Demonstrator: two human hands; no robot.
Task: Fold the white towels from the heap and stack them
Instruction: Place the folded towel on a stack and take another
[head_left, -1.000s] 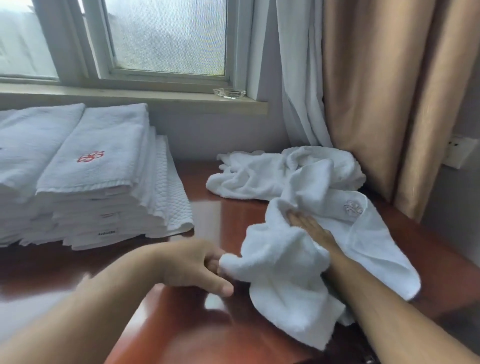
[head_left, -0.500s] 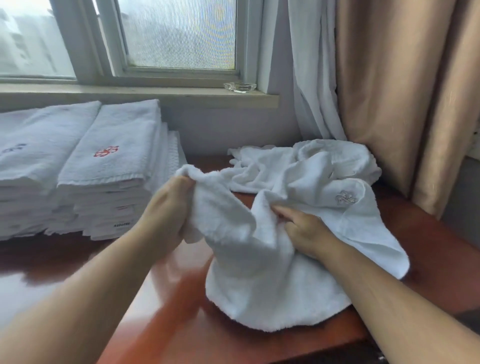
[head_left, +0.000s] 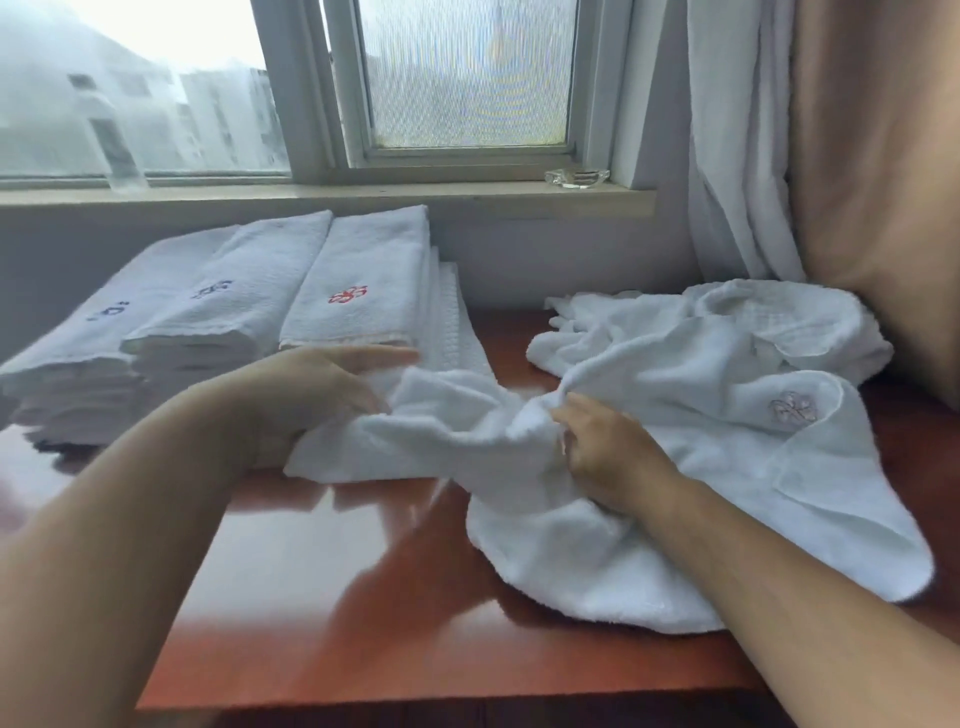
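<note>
We log one white terry towel (head_left: 571, 545), thick and rumpled, stretched between both hands on the glossy reddish surface (head_left: 337, 597). The right hand (head_left: 608, 457) bunches a fold in curled fingers. The left hand (head_left: 311, 395) is blurred, fingers straight over the towel's end; we cannot tell its grip. The heap (head_left: 727, 322) lies beyond the right hand and the folded stacks (head_left: 358, 296) beyond the left.

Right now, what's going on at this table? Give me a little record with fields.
Table: glossy red-brown wood
Folded stacks: three, white, at the left
Heap: unfolded white towels, back right
Towel: spread in front, crumpled
Left hand: at the towel's left end, blurred, grip unclear
Right hand: pinches a fold at the towel's middle
Windowsill: small glass dish
</note>
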